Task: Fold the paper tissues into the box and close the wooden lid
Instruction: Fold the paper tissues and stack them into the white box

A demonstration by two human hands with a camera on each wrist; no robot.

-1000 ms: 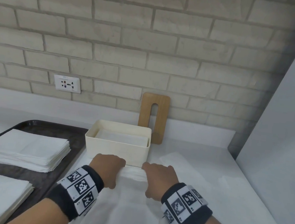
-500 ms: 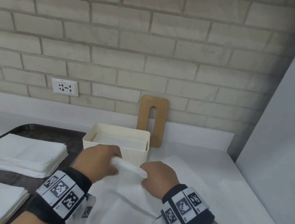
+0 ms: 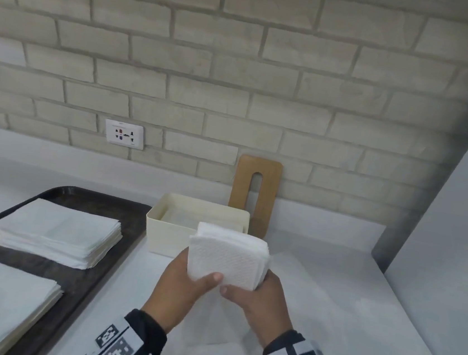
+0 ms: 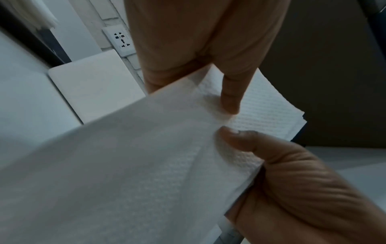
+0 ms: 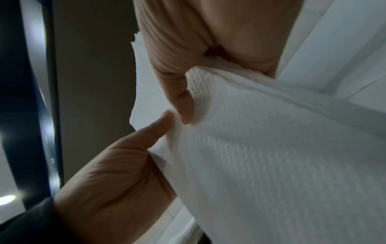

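I hold a folded white paper tissue [image 3: 228,257] upright in both hands, just in front of the cream box [image 3: 163,227]. My left hand [image 3: 201,278] pinches its lower left part, thumb on the front. My right hand [image 3: 243,292] pinches the lower right edge. More of the tissue hangs below my hands. In the left wrist view my left thumb presses the tissue [image 4: 261,112]; in the right wrist view my right thumb presses the tissue [image 5: 261,148]. The box stands without its lid, with tissues [image 3: 193,219] inside. The slotted wooden lid [image 3: 267,193] leans upright on the wall behind it.
A dark tray [image 3: 96,199] on the left carries two stacks of white tissues [image 3: 57,230]. A brick wall with a socket [image 3: 124,134] runs along the back. A white panel [image 3: 454,231] closes the right side. The white counter [image 3: 345,292] extends right of my hands.
Both hands have lifted the tissue off the counter and folded it into a compact upright wad in front of the box. The head view has tilted up slightly.
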